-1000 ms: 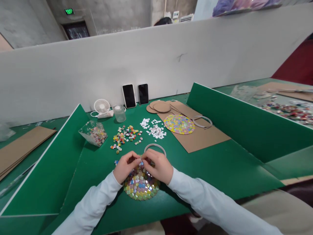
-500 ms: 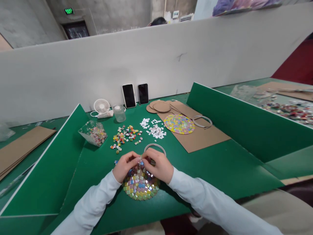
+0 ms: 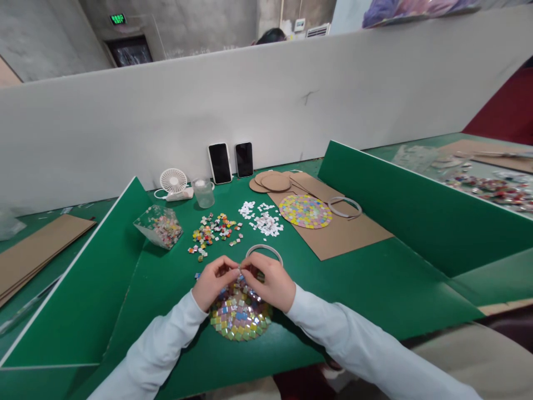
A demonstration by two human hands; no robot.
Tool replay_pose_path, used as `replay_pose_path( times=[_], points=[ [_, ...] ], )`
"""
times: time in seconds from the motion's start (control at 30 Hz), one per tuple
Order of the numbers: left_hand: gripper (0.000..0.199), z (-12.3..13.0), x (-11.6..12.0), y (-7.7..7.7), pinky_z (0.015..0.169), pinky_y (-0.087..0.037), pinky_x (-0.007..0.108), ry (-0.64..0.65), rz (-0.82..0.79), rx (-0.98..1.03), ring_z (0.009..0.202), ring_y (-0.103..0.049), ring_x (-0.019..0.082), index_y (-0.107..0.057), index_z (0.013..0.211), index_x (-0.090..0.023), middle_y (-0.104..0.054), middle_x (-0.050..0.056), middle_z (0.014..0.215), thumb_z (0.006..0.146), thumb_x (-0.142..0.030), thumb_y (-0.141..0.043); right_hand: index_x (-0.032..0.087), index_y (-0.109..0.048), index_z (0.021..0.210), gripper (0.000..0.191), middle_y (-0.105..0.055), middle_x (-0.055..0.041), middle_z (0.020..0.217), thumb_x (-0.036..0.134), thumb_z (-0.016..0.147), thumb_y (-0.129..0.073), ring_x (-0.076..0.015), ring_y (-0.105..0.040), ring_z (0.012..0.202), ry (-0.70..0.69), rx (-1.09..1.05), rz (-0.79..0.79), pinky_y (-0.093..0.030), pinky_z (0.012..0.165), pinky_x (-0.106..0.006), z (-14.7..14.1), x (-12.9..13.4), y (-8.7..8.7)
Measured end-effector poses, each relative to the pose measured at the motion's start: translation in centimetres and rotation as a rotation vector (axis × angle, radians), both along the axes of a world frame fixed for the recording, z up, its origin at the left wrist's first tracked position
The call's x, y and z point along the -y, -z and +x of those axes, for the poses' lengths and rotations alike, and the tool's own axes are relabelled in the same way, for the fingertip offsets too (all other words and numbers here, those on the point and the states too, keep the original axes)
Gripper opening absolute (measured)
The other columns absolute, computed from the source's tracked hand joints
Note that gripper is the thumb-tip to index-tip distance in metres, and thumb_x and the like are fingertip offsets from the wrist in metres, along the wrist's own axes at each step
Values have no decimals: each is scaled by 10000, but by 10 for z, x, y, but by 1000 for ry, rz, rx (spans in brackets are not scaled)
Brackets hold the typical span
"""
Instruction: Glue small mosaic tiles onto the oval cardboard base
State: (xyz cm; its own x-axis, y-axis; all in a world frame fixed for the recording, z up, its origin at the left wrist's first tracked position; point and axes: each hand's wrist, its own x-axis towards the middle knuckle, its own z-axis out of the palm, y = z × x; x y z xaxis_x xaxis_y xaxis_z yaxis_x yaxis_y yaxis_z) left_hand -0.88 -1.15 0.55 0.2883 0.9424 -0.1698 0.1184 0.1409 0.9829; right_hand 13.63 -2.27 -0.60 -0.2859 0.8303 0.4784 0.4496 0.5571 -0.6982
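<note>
My left hand point(image 3: 214, 283) and my right hand point(image 3: 270, 282) meet fingertip to fingertip, both closed in a pinch. Between them is a tiny piece that looks like a mosaic tile point(image 3: 240, 269), mostly covered by the fingers. Beneath the hands lies a round mosaic disc point(image 3: 241, 328) set with shiny yellow-green, pink and blue square tiles; a bit of brown board shows at its middle. My hands hide its far part. Just beyond my right hand a pale ring-shaped strip coil point(image 3: 266, 247) rests on the green table point(image 3: 179, 333).
Loose coloured tiles point(image 3: 214, 230) and white paper bits point(image 3: 266, 223) lie ahead. A clear tile box point(image 3: 160, 226), small fan point(image 3: 173, 182), glass jar point(image 3: 203, 193) and two phones point(image 3: 220, 163) stand behind. Rightward are a yellow-pink mosaic disc point(image 3: 305, 211), cardboard point(image 3: 345, 239) and a green divider point(image 3: 400, 216).
My fingertips have shifted slightly around the tiny piece; it is less visible now. Everything else on the table stays where it was.
</note>
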Motion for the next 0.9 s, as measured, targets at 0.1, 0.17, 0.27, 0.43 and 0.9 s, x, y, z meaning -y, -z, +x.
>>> replay_pose_path(
  times=[0.1, 0.17, 0.27, 0.43, 0.9],
  points=[
    [268, 2, 1, -3, 587, -354, 222, -8, -11, -7, 585, -463, 103, -513, 602, -148, -524, -33, 582, 508, -359, -648, 176, -497, 669, 97, -527, -11, 595, 164, 708, -408, -111, -484, 528, 3, 10, 0, -397, 493, -221, 0, 0, 1],
    [258, 3, 2, -4, 588, -352, 221, -1, -5, -17, 585, -462, 101, -516, 598, -147, -525, -33, 579, 515, -356, -643, 174, -491, 659, 96, -519, -12, 591, 157, 700, -406, -112, -479, 526, 4, 20, 3, -394, 489, -221, 0, -1, 2],
    [242, 2, 2, -4, 580, -346, 217, 22, 5, -28, 580, -458, 98, -528, 616, -144, -525, -31, 582, 543, -354, -623, 174, -479, 642, 93, -503, -10, 581, 144, 687, -403, -113, -473, 524, 12, 30, 10, -390, 485, -219, -1, -1, 2],
    [239, 0, 1, 0, 543, -334, 207, 42, -19, 6, 544, -436, 84, -541, 658, -140, -515, -36, 573, 568, -350, -611, 175, -461, 634, 89, -498, -11, 584, 147, 688, -397, -116, -472, 533, 20, 29, 17, -392, 499, -222, -1, -1, 2],
    [251, 2, 2, 9, 471, -307, 187, 8, -161, 205, 474, -405, 55, -530, 689, -133, -490, -44, 539, 578, -338, -622, 179, -428, 624, 86, -460, 5, 570, 136, 684, -383, -101, -444, 510, 36, 11, 34, -366, 487, -201, -1, 0, 0]
  ],
)
